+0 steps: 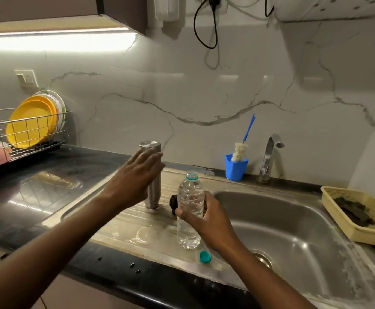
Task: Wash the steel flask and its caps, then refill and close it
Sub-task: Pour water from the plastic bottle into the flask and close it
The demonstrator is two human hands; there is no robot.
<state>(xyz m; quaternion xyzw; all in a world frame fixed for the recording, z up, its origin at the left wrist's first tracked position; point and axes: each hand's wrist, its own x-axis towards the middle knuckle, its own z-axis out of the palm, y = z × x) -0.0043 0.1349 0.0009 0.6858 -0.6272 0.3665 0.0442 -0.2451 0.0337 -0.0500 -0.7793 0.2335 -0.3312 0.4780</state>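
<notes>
The steel flask (150, 147) stands upside down, neck down, on the steel drainboard (124, 221) left of the sink. My left hand (140, 172) is in front of its body with the fingers spread; I cannot tell whether it touches. My right hand (206, 218) grips a clear plastic water bottle (190, 197), which is uncapped, upright and partly filled. Its teal cap (205, 257) lies on the drainboard near the front edge. A dark cap (173, 202) sits behind the bottle, partly hidden.
The sink basin (293, 230) is to the right, with the tap (270, 156) behind it. A blue cup holding a bottle brush (236, 169) stands by the wall. A cream basket (336, 216) sits at the far right. A dish rack (24, 148) with yellow plates (30, 122) is at the left.
</notes>
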